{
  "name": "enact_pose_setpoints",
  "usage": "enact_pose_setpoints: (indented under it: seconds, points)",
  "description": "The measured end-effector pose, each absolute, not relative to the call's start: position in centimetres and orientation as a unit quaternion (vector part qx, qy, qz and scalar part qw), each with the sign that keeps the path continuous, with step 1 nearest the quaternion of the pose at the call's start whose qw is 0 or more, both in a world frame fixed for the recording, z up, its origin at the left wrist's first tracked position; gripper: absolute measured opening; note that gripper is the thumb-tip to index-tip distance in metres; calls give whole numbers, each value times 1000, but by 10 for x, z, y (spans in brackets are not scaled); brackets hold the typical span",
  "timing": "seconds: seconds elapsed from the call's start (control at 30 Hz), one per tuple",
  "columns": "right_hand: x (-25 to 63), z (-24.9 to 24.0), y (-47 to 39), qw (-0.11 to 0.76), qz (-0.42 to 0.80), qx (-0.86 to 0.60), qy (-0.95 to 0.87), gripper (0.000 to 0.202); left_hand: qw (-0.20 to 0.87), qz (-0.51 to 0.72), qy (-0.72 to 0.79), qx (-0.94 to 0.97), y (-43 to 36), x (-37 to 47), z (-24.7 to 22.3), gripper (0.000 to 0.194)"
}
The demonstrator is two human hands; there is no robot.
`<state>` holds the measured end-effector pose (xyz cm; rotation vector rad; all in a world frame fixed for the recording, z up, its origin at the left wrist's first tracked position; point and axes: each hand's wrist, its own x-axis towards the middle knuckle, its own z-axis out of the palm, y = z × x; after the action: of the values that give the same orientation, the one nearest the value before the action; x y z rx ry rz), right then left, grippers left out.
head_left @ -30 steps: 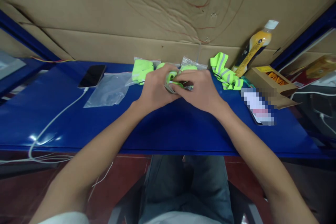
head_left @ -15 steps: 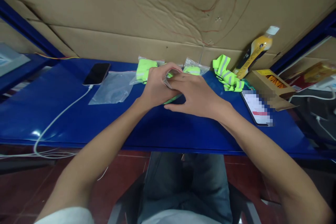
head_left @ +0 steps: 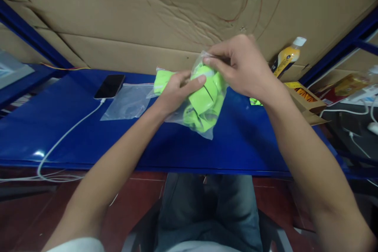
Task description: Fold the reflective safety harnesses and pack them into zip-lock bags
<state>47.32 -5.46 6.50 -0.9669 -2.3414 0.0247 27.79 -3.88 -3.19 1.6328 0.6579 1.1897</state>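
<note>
Above the middle of the table [head_left: 236, 147], the left hand [head_left: 176, 93] gripped a clear bag [head_left: 217, 108] with green cloth [head_left: 202, 100] inside, thumb across its front. The right hand [head_left: 246, 67], raised, seemed to pinch the bag's top, fingertips partly hidden. Tabletop stretched to the table's front edge; cardboard [head_left: 132, 55] rose along its back.

Light dim, fairly even across cardboard wall [head_left: 118, 12]. Small white glare spot on glossy blue tabletop [head_left: 177, 149], near front edge to your left. Soft, dark shadow on tabletop beside your right forearm [head_left: 298, 138]. Floor [head_left: 132, 201] below you darker. Your right hand [head_left: 245, 65] blurred at knuckles. Wide-angle stretch: shelf posts [head_left: 32, 33] splay outward. Top right corner darkens.
</note>
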Motion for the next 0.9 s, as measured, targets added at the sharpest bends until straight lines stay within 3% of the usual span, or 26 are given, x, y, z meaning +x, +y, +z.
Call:
enact_pose_setpoints:
  seconds: [0.13, 0.3, 0.5, 0.63, 0.73, 0.8, 0.9]
  points:
    - [468, 70, -58, 248, -15, -368, -896, 55, 590, 402, 261, 650, -40, 282, -36, 45]
    - [467, 57, -51, 235, 136, -329, -905, 50, 520, 495, 271, 641, -40, 293, -45, 51]
    - [478, 32, -36, 347, 262, -324, -840, 32, 524, 508, 268, 629, -48, 299, -45, 46]
    - [490, 19, -36, 445, 161, -331, -816, 27, 528, 530, 279, 602, -42, 298, -50, 51]
    - [500, 5, -34, 523, 116, -331, -777, 39, 551, 531, 277, 582, -40, 299, -54, 54]
    - [506, -9, -34, 529, 182, -339, -756, 50, 558, 525, 274, 582, -41, 301, -55, 54]
    - [509, -30, -38, 516, 309, -356, -715, 49, 546, 525, 276, 592, -41, 306, -57, 52]
